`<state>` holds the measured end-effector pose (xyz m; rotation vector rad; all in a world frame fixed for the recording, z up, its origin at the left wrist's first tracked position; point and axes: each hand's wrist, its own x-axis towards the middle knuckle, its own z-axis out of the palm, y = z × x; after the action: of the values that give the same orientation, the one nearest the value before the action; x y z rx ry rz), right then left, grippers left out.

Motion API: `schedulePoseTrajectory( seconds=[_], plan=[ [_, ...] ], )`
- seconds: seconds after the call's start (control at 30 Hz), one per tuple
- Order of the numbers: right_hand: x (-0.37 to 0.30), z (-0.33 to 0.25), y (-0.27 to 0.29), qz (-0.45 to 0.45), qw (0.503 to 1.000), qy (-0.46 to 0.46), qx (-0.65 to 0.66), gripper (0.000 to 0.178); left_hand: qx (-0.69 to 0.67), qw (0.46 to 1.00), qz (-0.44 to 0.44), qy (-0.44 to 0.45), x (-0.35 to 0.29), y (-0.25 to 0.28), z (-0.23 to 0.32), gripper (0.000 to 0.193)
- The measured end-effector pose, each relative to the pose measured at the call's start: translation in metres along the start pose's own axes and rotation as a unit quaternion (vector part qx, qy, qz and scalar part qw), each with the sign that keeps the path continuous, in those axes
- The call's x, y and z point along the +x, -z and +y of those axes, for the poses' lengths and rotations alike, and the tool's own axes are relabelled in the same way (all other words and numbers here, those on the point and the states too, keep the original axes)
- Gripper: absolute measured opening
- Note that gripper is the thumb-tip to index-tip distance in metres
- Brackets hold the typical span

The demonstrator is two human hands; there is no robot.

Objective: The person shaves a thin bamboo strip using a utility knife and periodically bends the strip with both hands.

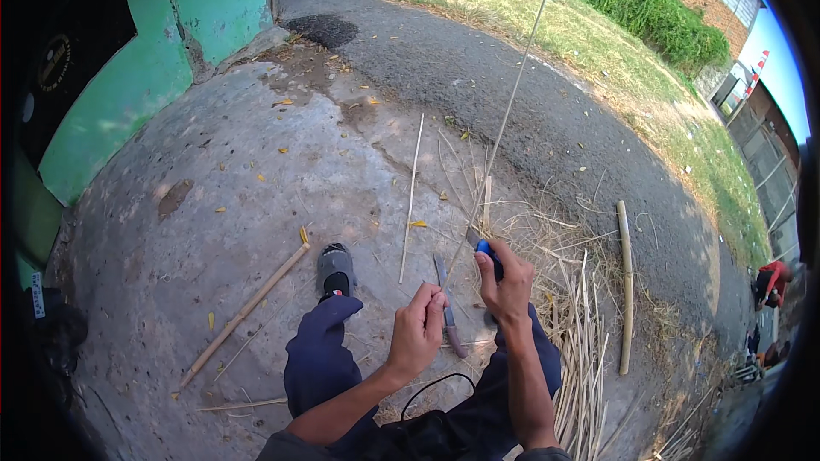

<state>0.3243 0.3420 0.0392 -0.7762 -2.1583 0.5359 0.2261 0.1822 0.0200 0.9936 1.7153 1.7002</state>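
My right hand (506, 283) is closed around a blue-handled knife (484, 248), its short dark blade against a long thin bamboo strip (518, 84). That strip runs from between my hands far out over the road. My left hand (418, 330) is closed in a pinch at the strip's near end, nearer to me than the blade. Between my legs another knife with a brownish handle (455, 341) lies on the concrete, partly behind my left hand. A short flat bamboo piece (487, 199) is just beyond the blue-handled knife.
A pile of split bamboo strips (582, 358) lies at my right, with shavings (547, 224) beyond it. Bamboo poles lie at the right (626, 290) and left (248, 314). A thin stick (412, 196) lies ahead. A green wall (128, 119) stands left; another person (771, 283) is far right.
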Motion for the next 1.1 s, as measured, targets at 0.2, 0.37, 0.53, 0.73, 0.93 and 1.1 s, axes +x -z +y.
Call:
schedulePoseTrajectory(
  seconds=[0.2,0.37,0.53,0.73,0.93,1.1],
  plan=[
    [-0.011,0.001,0.002,-0.041,0.994,0.064,0.072,0.022,-0.077,0.997,-0.007,0.027,0.006,0.007,-0.001,0.023],
    [-0.015,-0.006,-0.004,-0.115,0.985,0.088,0.089,0.023,-0.143,0.989,-0.003,0.048,0.012,0.005,-0.001,0.026],
    [-0.013,-0.005,-0.001,-0.13,0.983,0.094,0.085,0.024,-0.024,0.999,-0.012,0.027,0.013,0.011,0.005,0.027],
    [-0.008,-0.004,0.001,-0.079,0.99,0.103,0.056,0.021,0.02,1.0,0.008,0.004,0.01,0.005,0.012,0.025],
    [0.001,0.005,0.022,-0.037,0.995,0.076,0.057,0.019,-0.134,0.988,-0.054,0.062,0.002,0.0,-0.005,0.029],
    [-0.008,-0.001,0.009,-0.139,0.98,0.097,0.104,0.025,-0.22,0.965,-0.08,0.122,0.005,0.005,0.004,0.029]
  ],
)
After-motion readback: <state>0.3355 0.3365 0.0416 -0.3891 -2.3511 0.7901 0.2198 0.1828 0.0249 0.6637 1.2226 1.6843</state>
